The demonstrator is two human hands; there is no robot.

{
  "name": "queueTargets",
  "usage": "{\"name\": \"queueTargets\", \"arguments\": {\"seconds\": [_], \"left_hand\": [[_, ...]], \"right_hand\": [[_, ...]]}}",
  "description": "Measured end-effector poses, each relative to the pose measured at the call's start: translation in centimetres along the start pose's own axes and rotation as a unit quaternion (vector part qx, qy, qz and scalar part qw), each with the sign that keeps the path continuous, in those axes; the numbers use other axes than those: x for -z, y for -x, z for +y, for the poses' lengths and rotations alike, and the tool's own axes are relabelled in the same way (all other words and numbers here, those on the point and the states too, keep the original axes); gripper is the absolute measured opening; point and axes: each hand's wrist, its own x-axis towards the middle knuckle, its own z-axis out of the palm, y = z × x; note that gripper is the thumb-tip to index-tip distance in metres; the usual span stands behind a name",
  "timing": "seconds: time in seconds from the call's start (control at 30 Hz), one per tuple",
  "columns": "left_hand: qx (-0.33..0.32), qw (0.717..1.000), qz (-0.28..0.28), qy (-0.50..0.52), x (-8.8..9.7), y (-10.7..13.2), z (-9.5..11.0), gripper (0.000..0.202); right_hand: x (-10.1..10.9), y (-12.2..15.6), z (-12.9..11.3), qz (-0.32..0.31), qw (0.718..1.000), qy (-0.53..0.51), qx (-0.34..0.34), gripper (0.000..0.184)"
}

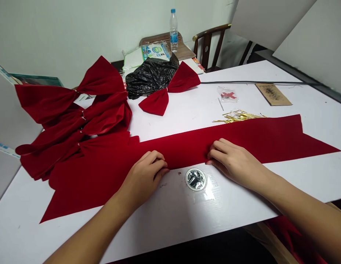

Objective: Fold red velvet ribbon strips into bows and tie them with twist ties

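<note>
A long red velvet ribbon strip (269,137) with notched ends lies across the white table (242,205). My left hand (145,176) has its fingers curled onto the strip's near edge at the middle. My right hand (231,159) does the same a little to the right, fingertips pinching the fabric edge. Between the two hands the ribbon is gathered narrower. A round silver cap (196,179) sits in the table just below the pinched part.
Several finished red velvet bows (76,113) are piled at the left, one smaller bow (170,90) lies further back by a black plastic bag (151,75). Gold wire ties (239,116), a small plastic packet (227,94), a brown card (273,94), a water bottle (173,31) and a wooden chair (211,44) lie beyond.
</note>
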Motion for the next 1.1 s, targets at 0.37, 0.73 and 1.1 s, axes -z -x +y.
{"name": "queueTargets", "arguments": {"seconds": [0.37, 0.73, 1.1], "left_hand": [[0.014, 1.0, -0.003, 0.004, 0.04, 0.0, -0.06, 0.017], [0.009, 1.0, 0.005, -0.004, 0.09, 0.05, -0.05, 0.017], [-0.007, 1.0, 0.022, 0.01, 0.23, -0.06, 0.24, 0.016]], "right_hand": [[-0.12, 0.26, -0.09, 0.001, 0.998, -0.057, -0.031, 0.019], [0.3, 0.15, -0.15, -0.018, 0.997, -0.056, -0.042, 0.021], [0.51, 0.12, -0.09, -0.024, 0.995, -0.081, -0.052, 0.018]]}}
